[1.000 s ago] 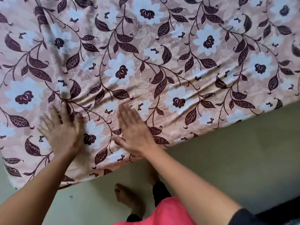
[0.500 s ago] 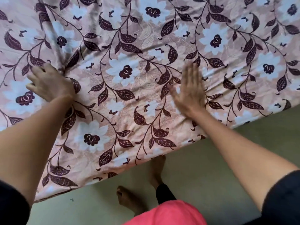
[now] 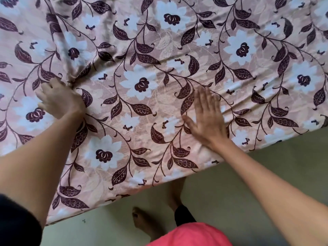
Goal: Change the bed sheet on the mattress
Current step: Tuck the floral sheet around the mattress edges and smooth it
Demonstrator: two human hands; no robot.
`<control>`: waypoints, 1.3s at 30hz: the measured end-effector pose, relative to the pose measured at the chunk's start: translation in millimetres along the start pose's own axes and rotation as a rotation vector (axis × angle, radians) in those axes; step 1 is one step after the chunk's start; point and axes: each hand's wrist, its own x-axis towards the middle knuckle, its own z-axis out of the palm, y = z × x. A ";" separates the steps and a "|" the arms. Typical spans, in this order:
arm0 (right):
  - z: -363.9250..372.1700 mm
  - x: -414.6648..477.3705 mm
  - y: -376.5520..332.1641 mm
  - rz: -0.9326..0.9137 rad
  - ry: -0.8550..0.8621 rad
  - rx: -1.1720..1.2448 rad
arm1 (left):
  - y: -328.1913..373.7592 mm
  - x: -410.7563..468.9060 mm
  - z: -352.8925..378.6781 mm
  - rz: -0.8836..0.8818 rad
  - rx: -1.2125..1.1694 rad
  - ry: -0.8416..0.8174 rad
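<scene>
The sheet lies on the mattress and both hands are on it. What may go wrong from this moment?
1. The left hand seems to hold a bunch of the bed sheet; pulling there may drag new folds across the cloth.
2. The right hand presses flat near the mattress edge; an outward push may slide the sheet off that side.
3. The wrinkles beside the right hand may remain.

Single head view looks steeply down, close over the bed sheet (image 3: 142, 121); floor (image 3: 257, 174) along the lower edge.
</scene>
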 end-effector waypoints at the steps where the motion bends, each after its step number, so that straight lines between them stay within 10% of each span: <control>1: -0.2 0.8 4.4 0.015 0.002 0.001 | -2.2 -2.3 -0.1 0.009 -0.031 0.012; 6: 13.8 -1.9 -82.6 -0.167 -0.042 0.081 | -33.9 -3.4 0.0 0.085 -0.126 0.077; 14: 35.5 -17.9 -243.6 -0.651 -0.130 0.032 | -115.3 36.8 -13.2 -0.256 -0.033 0.122; 24: 12.5 81.6 -250.5 0.027 -0.062 0.058 | -171.8 94.5 -29.5 -0.273 -0.272 0.051; 34: 28.1 61.2 -379.6 -0.597 -0.003 0.082 | -182.5 129.5 -25.3 -0.301 -0.431 -0.147; 39: 5.3 128.7 -273.0 0.104 -0.026 0.064 | -141.4 184.4 -30.8 -0.094 -0.489 -0.180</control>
